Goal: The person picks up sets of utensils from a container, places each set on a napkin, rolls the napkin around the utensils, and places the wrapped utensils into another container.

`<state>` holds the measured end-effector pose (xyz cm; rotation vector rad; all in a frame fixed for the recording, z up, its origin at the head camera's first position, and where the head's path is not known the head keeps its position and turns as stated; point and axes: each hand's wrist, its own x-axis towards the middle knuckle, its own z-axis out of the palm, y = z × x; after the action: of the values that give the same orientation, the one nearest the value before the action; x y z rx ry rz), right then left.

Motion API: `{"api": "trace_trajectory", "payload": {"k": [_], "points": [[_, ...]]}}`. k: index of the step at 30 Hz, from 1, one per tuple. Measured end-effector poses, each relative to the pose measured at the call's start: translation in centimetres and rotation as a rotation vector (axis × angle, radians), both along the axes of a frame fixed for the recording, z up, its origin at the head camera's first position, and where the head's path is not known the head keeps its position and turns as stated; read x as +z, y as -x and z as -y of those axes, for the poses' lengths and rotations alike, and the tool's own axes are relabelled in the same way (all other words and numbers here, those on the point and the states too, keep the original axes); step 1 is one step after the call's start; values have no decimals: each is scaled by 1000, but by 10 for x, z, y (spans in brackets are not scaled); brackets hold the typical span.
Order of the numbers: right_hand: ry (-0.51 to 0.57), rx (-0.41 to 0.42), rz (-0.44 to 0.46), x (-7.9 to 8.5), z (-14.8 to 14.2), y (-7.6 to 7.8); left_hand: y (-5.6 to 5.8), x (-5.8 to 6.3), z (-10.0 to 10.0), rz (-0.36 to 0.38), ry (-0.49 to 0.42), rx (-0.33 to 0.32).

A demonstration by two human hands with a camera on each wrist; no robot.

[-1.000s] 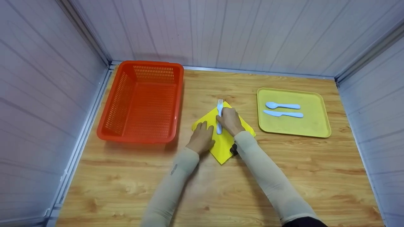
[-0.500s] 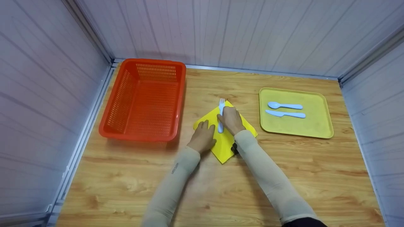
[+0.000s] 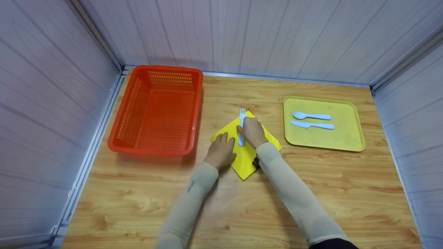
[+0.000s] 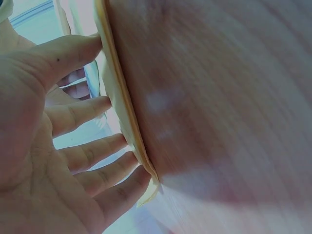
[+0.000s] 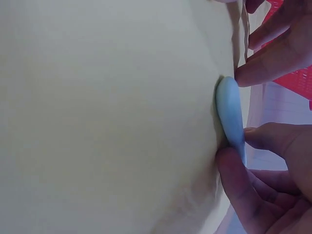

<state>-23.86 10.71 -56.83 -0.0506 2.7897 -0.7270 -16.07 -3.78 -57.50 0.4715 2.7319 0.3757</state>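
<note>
A light blue fork [image 3: 241, 141] lies on a folded yellow cloth [image 3: 244, 167], tines pointing away past the cloth's far corner. My right hand [image 3: 253, 132] pinches the fork's handle between thumb and fingers; the right wrist view shows the rounded handle end [image 5: 229, 105] against the cloth. My left hand [image 3: 220, 151] rests on the left part of the cloth with fingers spread. In the left wrist view its fingertips [image 4: 119, 141] touch the cloth's edge close over the table.
At the left back stands a red-orange mesh basket [image 3: 152, 152]. To the right lies a yellow tray [image 3: 346, 133] bearing a light blue spoon [image 3: 311, 116] and a knife [image 3: 312, 125]. Pale panel walls [image 3: 225, 38] enclose the back and sides of the wooden table [image 3: 346, 186].
The view shifts slightly with the head. Both hands, the fork and the cloth keep their places.
</note>
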Motion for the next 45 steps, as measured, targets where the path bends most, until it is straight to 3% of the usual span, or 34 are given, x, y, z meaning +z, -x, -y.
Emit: {"api": "trace_trajectory", "payload": {"k": [6,11,17,23,29,34,40,45], "points": [[14,-5,31,2,-2,0,1,0,0,13,5,11],[-54,46,-74,4,-8,-3,1,1,-2,9,23,21],[-105,91,-190,14,-30,-10,-3,9,-13,-107,31,-35],[-106,139,-295,27,-68,-14,1,16,-38,-196,7,-107],[-163,203,-449,30,-124,-14,2,14,-73,-197,-14,-188],[-197,209,-516,26,-173,-13,2,9,-103,-201,-21,-261],[-198,159,-459,13,-223,-10,5,7,-139,-266,-2,-382],[-256,112,-374,2,-250,-9,9,6,-163,-261,42,-441]]}}
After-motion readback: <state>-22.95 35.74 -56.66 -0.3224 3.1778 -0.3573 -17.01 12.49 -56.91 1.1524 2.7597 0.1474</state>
